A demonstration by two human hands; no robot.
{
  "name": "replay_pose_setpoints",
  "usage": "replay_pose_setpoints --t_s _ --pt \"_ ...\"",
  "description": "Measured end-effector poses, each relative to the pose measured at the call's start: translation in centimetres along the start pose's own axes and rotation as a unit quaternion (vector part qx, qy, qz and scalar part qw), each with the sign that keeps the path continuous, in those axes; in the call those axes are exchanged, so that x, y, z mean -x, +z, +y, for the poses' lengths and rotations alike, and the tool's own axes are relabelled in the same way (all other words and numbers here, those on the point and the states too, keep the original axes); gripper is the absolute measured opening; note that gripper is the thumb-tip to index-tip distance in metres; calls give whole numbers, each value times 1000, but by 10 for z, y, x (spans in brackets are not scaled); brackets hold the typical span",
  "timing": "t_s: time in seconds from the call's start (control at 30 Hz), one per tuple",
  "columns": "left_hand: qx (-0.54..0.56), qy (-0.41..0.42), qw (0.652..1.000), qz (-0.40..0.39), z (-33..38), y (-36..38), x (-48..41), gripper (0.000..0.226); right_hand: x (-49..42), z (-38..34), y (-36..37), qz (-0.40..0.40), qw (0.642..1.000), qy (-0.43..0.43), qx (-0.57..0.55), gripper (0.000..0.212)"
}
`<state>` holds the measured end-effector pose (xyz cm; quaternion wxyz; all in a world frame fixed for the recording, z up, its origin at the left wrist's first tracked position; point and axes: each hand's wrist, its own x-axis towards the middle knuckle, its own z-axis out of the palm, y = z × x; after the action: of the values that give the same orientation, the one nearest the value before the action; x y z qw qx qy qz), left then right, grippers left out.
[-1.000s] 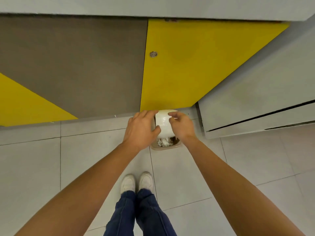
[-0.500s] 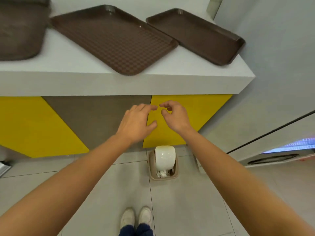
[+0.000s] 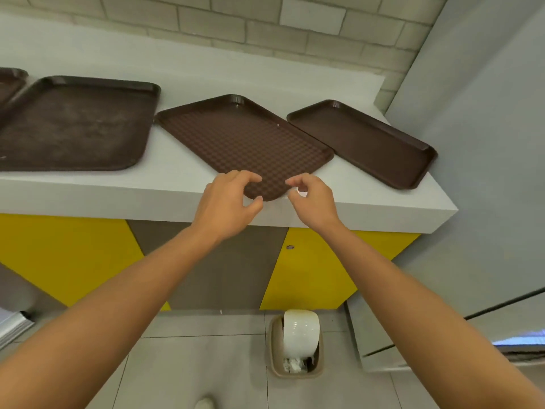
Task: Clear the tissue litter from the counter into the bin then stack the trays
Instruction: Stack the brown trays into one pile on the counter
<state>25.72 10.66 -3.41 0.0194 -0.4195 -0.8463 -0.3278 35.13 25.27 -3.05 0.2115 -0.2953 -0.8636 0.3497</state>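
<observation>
Several brown trays lie apart on the white counter (image 3: 118,187): a worn one (image 3: 73,125) at the left, a checkered one (image 3: 244,137) turned diagonally in the middle, and a smooth one (image 3: 362,140) at the right. A further tray (image 3: 8,81) shows at the far left edge. My left hand (image 3: 230,202) and my right hand (image 3: 312,202) hover with loosely curled fingers on either side of the checkered tray's near corner, holding nothing. The beige bin (image 3: 275,346) stands on the floor below, and crumpled tissue (image 3: 290,364) is visible under its white swing lid (image 3: 300,332).
Yellow and grey cabinet fronts (image 3: 309,276) run below the counter. A grey wall panel (image 3: 472,172) closes off the right side. A tiled wall (image 3: 265,25) backs the counter. The tip of my shoe (image 3: 205,404) shows on the tiled floor.
Both hands let go of the bin's lid and rose to the counter's front edge, reaching the checkered tray's corner. My view tilted up from the floor to the counter.
</observation>
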Motion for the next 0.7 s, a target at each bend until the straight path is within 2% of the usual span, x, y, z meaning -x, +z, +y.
replay_pose_setpoints --t_s 0.33,0.53,0.7 --pt "-9 -24 1000 6 -61 -33 -76 39 -81 -36 29 10 1000 9 21 23" --pt "-68 -67 995 -15 -91 -27 -101 40 -115 -29 45 6 998 6 55 24" --pt "-33 -167 985 4 -105 -16 -118 53 -148 -10 48 -12 992 4 129 36"
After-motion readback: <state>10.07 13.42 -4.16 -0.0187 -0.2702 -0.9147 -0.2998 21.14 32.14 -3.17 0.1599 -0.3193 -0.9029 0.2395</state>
